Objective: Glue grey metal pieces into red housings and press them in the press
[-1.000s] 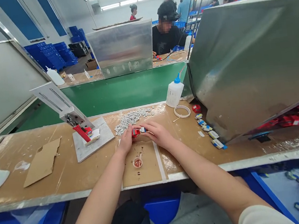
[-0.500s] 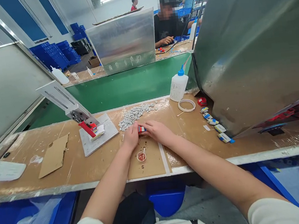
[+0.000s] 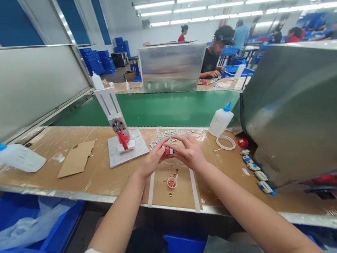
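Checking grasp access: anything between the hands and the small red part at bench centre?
Nothing visible. The left hand and right hand both pinch the small red part directly, above the small cup.

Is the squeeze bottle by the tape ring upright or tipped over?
Upright. The squeeze bottle stands on its base, blue nozzle on top, just behind the tape ring.

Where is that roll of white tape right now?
In the head view the tape roll lies flat on the bench, right of both hands, just in front of the squeeze bottle.
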Tool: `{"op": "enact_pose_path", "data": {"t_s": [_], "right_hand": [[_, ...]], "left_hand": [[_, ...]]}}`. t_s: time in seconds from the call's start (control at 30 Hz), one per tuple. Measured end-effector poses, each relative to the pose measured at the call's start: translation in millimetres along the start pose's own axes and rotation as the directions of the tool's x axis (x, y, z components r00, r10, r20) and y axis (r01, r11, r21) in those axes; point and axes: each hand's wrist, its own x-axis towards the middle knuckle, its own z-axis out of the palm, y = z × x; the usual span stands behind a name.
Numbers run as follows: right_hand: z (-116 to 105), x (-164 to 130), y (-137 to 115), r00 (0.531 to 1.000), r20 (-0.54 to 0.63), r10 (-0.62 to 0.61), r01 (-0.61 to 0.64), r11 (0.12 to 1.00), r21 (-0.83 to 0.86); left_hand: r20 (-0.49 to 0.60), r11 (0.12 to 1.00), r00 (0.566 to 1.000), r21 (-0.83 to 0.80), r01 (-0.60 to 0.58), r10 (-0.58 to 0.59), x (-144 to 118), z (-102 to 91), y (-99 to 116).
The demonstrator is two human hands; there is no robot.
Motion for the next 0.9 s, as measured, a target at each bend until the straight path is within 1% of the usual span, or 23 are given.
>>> {"op": "enact_pose_path", "data": {"t_s": [0.1, 0.17, 0.2, 0.23, 0.27, 0.3, 0.33, 0.37, 0.4, 0.43, 0.47, 0.5, 0.53, 0.57, 0.6, 0.63, 0.67, 0.7, 0.73, 0.77, 0.8, 0.83, 0.9], "right_hand": [[0.9, 26.7, -16.3, 0.991, 0.035, -0.129, 0.129, 0.991, 0.024], [4.1, 43.2, -27.4, 0.965, 0.122, -0.232, 0.222, 0.971, 0.087], [8.0, 50.5, -32.4, 0.947, 0.174, -0.27, 0.247, 0.958, 0.142], [14.2, 57.3, -36.9, 0.933, 0.219, -0.285, 0.239, 0.947, 0.214], [23.3, 64.0, -41.2, 0.93, 0.256, -0.266, 0.186, 0.936, 0.298], [35.2, 70.7, -45.3, 0.934, 0.289, -0.209, 0.085, 0.917, 0.389], [49.9, 77.8, -49.8, 0.937, 0.328, -0.117, -0.057, 0.879, 0.474], [66.4, 85.5, -54.7, 0.927, 0.376, 0.002, -0.223, 0.809, 0.544], [83.7, 93.8, -60.4, 0.89, 0.44, 0.121, -0.388, 0.708, 0.59], [100.4, 102.6, -66.7, 0.828, 0.514, 0.224, -0.535, 0.59, 0.605], [115.0, 111.5, -73.4, 0.751, 0.591, 0.294, -0.652, 0.471, 0.594], [126.4, 120.1, -80.4, 0.669, 0.668, 0.327, -0.741, 0.359, 0.568], [133.5, 128.3, -87.2, 0.598, 0.728, 0.335, -0.801, 0.253, 0.542], [135.9, 136.0, -93.4, 0.553, 0.771, 0.317, -0.832, 0.155, 0.533], [133.8, 143.6, -98.6, 0.539, 0.794, 0.281, -0.836, 0.061, 0.546], [127.8, 151.6, -102.7, 0.557, 0.796, 0.239, -0.814, -0.032, 0.579], [119.0, 160.7, -105.3, 0.6, 0.775, 0.201, -0.77, -0.12, 0.627], [108.7, 171.2, -106.7, 0.656, 0.735, 0.17, -0.708, -0.195, 0.678], [98.4, 183.2, -106.8, 0.709, 0.689, 0.148, -0.646, -0.254, 0.719], [89.4, 196.4, -105.8, 0.748, 0.648, 0.141, -0.594, -0.29, 0.75], [82.6, 209.7, -103.8, 0.77, 0.622, 0.143, -0.563, -0.305, 0.768], [78.7, 222.1, -100.9, 0.779, 0.608, 0.152, -0.55, -0.301, 0.779], [80.4, 238.2, -93.0, 0.776, 0.601, 0.193, -0.555, -0.246, 0.795]], "left_hand": [[-0.058, 0.993, 0.992, -0.035, -0.116, 0.114, -26.2, -17.7, 9.5], [-0.13, 0.986, 0.978, -0.001, -0.164, 0.162, -46.9, -33.0, 12.1], [-0.175, 0.986, 0.97, 0.024, -0.168, 0.169, -57.8, -41.2, 12.6], [-0.232, 0.986, 0.958, 0.056, -0.159, 0.168, -68.9, -49.4, 12.9], [-0.296, 0.986, 0.942, 0.094, -0.138, 0.161, -79.8, -57.5, 13.0], [-0.365, 0.984, 0.918, 0.139, -0.108, 0.153, -90.3, -65.3, 12.9], [-0.435, 0.98, 0.888, 0.188, -0.071, 0.148, -99.9, -72.7, 12.6], [-0.501, 0.971, 0.853, 0.238, -0.025, 0.145, -108.3, -79.5, 12.1], [-0.562, 0.96, 0.815, 0.279, 0.022, 0.144, -115.2, -85.7, 11.2], [-0.612, 0.949, 0.778, 0.307, 0.067, 0.143, -120.6, -91.2, 9.8], [-0.651, 0.941, 0.746, 0.322, 0.105, 0.14, -124.4, -95.8, 8.1], [-0.681, 0.935, 0.719, 0.328, 0.133, 0.136, -126.8, -99.5, 6.0], [-0.702, 0.934, 0.7, 0.325, 0.15, 0.131, -128.1, -102.3, 3.9], [-0.715, 0.934, 0.688, 0.319, 0.16, 0.126, -128.5, -104.3, 1.8], [-0.723, 0.933, 0.68, 0.317, 0.168, 0.123, -128.4, -105.7, 0.0], [-0.729, 0.931, 0.673, 0.32, 0.176, 0.124, -128.1, -106.4, -1.4], [-0.734, 0.927, 0.668, 0.327, 0.185, 0.125, -127.8, -106.8, -2.3], [-0.738, 0.922, 0.663, 0.335, 0.196, 0.127, -127.8, -106.9, -2.8], [-0.742, 0.915, 0.658, 0.344, 0.209, 0.129, -128.0, -106.9, -2.8], [-0.745, 0.909, 0.654, 0.353, 0.221, 0.13, -128.4, -106.7, -2.6], [-0.748, 0.905, 0.651, 0.358, 0.229, 0.131, -129.1, -106.6, -2.3], [-0.751, 0.904, 0.647, 0.359, 0.234, 0.13, -129.8, -106.5, -2.0], [-0.757, 0.905, 0.64, 0.355, 0.235, 0.13, -131.0, -106.5, -1.9]]}}
